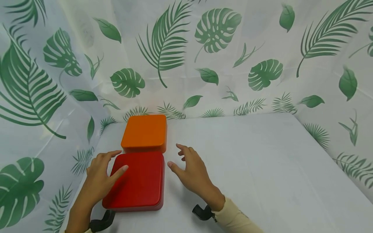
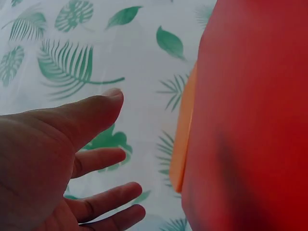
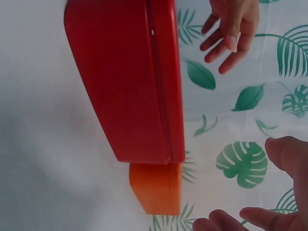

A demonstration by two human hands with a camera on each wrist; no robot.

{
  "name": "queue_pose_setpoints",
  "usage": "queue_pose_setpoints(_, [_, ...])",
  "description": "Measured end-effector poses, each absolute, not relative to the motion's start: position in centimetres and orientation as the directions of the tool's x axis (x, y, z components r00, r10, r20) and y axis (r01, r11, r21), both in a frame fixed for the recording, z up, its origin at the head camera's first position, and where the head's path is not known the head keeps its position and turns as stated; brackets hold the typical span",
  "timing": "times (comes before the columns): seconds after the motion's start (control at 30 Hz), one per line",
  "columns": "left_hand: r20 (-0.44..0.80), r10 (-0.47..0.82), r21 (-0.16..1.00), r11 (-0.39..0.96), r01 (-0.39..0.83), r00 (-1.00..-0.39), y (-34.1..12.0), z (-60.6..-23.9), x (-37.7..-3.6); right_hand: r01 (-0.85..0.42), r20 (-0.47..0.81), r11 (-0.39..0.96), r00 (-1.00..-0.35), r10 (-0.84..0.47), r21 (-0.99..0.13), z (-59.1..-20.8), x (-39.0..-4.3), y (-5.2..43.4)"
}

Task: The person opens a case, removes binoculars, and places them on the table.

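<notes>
1. Left hand (image 1: 100, 176) and right hand (image 1: 190, 170) are well apart from each other; their fingers are loose and slightly bent, and neither hand holds anything.
2. On the left side, the thumb appears over the lid (image 3: 174, 96) of the red box (image 1: 140, 181) in the head view, but both wrist views show a gap, so I judge that there is no contact.
3. On the right side, the hand is just beside the box, also not touching, with its thumb towards the wall.
4. Red box lies flat on the white table (image 1: 247, 171), between the two hands; its lid seems to be fully on.
5. Orange box (image 1: 145, 131) is directly behind the red one; I cannot tell surely if they touch.
6. The step in hand, in my judgement, is to have the hands placed around the red box, without grip. Whether they approach or leave, I cannot tell.
7. If the box is to be gripped, the next move calls for both palms to come inward together, with equal pressure, to avoid pushing the orange box.
</notes>
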State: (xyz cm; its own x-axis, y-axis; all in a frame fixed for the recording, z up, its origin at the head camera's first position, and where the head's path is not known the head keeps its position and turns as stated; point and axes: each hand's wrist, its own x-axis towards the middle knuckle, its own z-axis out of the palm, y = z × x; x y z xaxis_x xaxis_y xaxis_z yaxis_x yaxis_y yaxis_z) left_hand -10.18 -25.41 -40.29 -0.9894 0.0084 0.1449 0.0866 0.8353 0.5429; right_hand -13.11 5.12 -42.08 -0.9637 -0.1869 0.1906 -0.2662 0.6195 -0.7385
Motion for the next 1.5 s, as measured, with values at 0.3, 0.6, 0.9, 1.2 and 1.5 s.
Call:
queue_pose_setpoints(0.3, [0.032, -0.026, 0.611, 0.791, -0.001, -0.999, -28.1, -41.4, -9.5, -0.244, 0.149, 0.593, -0.967, -0.206, -0.768, -42.8, -12.8, 4.2])
queue_pose_setpoints(0.6, [-0.102, 0.021, 0.707, 0.705, -0.057, -0.995, -30.3, -42.5, -9.9, -0.153, 0.016, 0.510, -0.965, -0.262, -0.846, -43.8, -13.0, 3.2])
queue_pose_setpoints(0.9, [-0.194, 0.086, 0.804, 0.585, -0.108, -0.977, -32.6, -44.0, -10.4, -0.092, -0.063, 0.449, -0.946, -0.318, -0.889, -44.9, -13.6, 2.6])
queue_pose_setpoints(1.2, [-0.227, 0.156, 0.865, 0.486, -0.126, -0.961, -33.3, -45.3, -11.0, -0.027, -0.117, 0.368, -0.924, -0.364, -0.929, -45.9, -13.7, 2.3])
queue_pose_setpoints(1.5, [-0.234, 0.183, 0.895, 0.424, -0.138, -0.955, -33.6, -45.8, -11.0, 0.007, -0.140, 0.340, -0.919, -0.367, -0.940, -46.1, -13.5, 2.0])
